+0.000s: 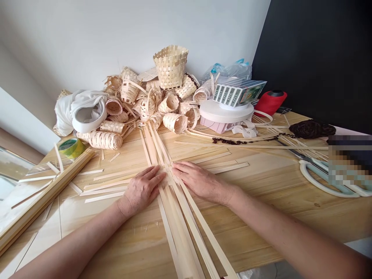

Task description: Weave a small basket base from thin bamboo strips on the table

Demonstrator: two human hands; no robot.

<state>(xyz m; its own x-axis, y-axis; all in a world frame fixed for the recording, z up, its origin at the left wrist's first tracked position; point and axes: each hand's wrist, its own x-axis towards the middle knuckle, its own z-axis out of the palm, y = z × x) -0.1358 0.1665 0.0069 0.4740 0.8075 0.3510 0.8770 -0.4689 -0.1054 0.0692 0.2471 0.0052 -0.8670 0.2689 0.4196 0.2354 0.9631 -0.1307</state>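
Observation:
Long pale wooden strips run away from me across the table and cross shorter strips lying sideways, forming a woven patch in the middle. My left hand rests on the left side of this patch, fingers stretched over the crossing strips. On the right side lies my right hand, its fingers extended flat with the tips at the weave's edge. Both palms face down, and parts of the crosswise strips are hidden beneath them.
A heap of small woven baskets stands against the wall, with a larger basket on top. Scissors lie at right, near dark yarn and a red thread cone. Green tape and a wooden bar are at left.

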